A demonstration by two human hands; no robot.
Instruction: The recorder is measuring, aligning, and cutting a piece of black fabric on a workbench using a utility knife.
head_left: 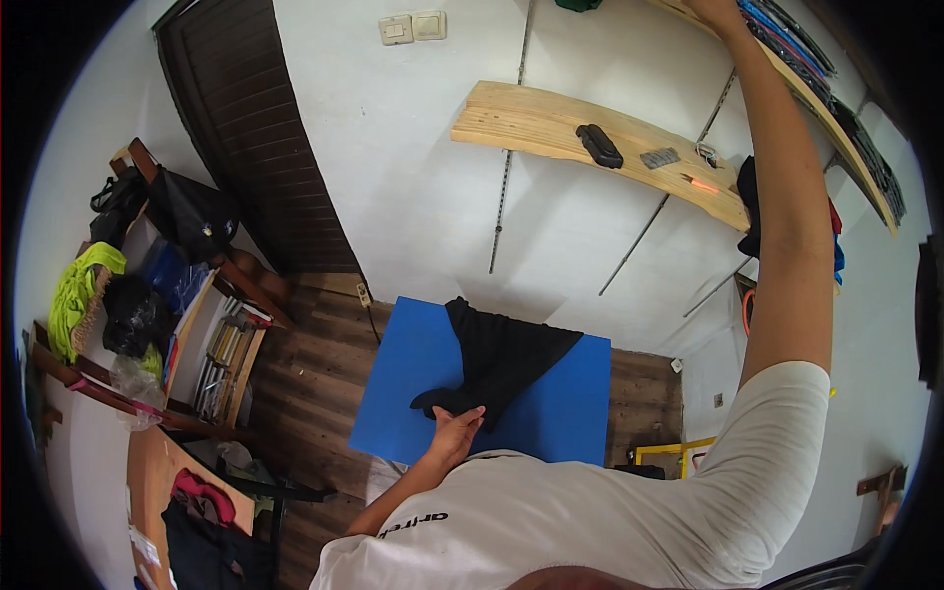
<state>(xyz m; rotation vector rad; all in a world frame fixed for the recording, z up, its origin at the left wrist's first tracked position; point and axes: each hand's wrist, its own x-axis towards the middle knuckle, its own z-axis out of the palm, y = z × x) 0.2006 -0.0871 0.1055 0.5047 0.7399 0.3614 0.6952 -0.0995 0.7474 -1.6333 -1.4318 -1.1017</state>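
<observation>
A black cloth [506, 349], perhaps a garment, lies partly spread and partly bunched on the blue tabletop [565, 413]. My left hand [456, 435] grips its near edge, thumb and fingers at the gathered fabric. High at the upper right, my right arm is stretched up to the top wooden shelf [787, 74]. Only part of my right hand [716, 12] shows there, its fingers cut off by the picture's edge. Beside that hand, a row of folded or bagged dark and blue items [787, 39] stands on the shelf.
A lower wooden shelf [531, 113] carries a black case [599, 146] and small items. To the left are a dark door [246, 138] and a rack with a yellow-green cloth [84, 295] and bags. A wooden desk [147, 492] holds dark clothes. A yellow frame [661, 452] stands right of the table.
</observation>
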